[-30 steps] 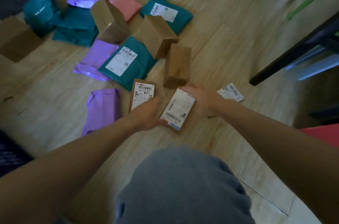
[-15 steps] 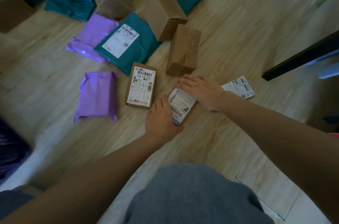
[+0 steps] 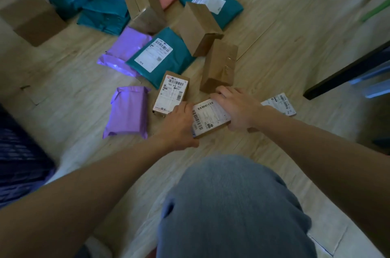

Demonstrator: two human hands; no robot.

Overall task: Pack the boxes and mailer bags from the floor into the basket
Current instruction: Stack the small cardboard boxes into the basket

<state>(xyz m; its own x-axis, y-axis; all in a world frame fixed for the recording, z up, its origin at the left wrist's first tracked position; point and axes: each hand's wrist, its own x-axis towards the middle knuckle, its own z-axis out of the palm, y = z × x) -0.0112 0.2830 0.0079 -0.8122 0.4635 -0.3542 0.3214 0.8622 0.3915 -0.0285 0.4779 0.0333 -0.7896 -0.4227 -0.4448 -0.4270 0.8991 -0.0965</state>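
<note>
Cardboard, so stiff and probably light, the small labelled box (image 3: 210, 117) lies near on the floor (image 3: 274, 46), the left hand (image 3: 179, 129) and right hand (image 3: 236, 109) gripping its opposite ends, a sound hold, with a purple mailer bag (image 3: 128, 112) further left.

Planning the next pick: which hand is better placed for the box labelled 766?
Left. The left hand grips the held box right beside the 766 box; the right hand holds its far side.

Bare floor (image 3: 63, 97) left of parcels (image 3: 160, 57)
</note>
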